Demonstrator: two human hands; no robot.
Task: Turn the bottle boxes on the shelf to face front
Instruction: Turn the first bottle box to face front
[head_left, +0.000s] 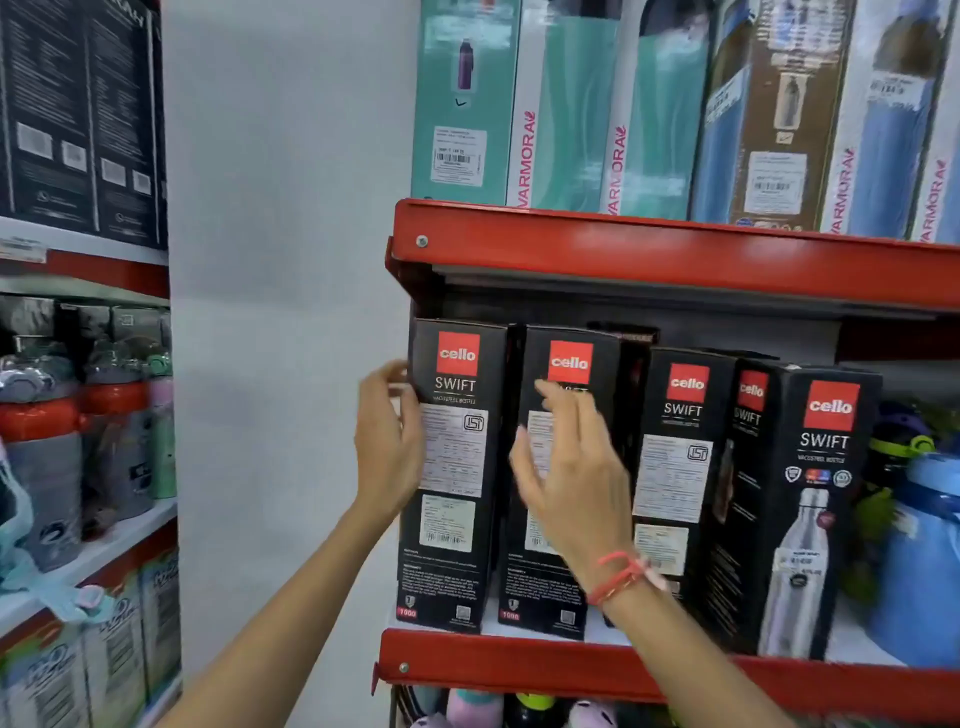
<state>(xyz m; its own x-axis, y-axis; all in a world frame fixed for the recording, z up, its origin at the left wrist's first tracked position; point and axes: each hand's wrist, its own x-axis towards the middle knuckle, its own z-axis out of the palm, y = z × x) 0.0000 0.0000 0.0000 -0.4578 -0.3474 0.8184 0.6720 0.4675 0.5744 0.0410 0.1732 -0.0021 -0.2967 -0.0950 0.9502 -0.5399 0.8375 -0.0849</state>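
Black Cello Swift bottle boxes stand in a row on the red-edged shelf (519, 662). Left hand (387, 441) lies at the outer side of the leftmost box (452, 475), fingers spread, gripping nothing. Right hand (569, 483) hovers open before the second box (563, 483), which shows its label side. Only the rightmost box (815, 519) shows its bottle picture

Four Cello Swift boxes stand upright in a row on the middle shelf (519, 670). The left hand (387, 441) is at the outer left edge of the leftmost box (454, 473); the right hand (571, 478) is in front of the second box (558, 467). Right of these stand the third box (675, 467) and the rightmost box (810, 514) (nearest the shelf's front edge). Varmora boxes (561, 114) stand on the shelf above.
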